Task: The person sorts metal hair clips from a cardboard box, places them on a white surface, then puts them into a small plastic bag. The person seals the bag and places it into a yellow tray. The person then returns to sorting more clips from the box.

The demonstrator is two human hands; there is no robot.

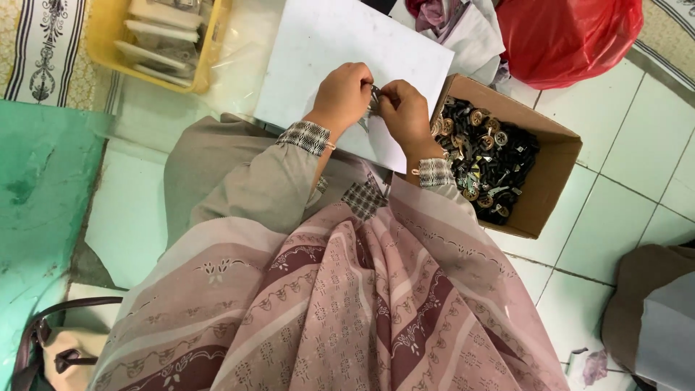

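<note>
Both hands meet over white sheet (318, 51): left hand (342, 94) and right hand (402, 110) pinch small metal part (373, 101) between them; cardboard box (554, 170) of parts just right, nearer right hand.

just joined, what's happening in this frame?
A person seated on a tiled floor has both hands together over a white sheet. The left hand and right hand pinch a small metallic part between them; its exact kind is too small to tell. To the right sits an open cardboard box filled with small black and brass-coloured pieces. A yellow tray sits at upper left.
</note>
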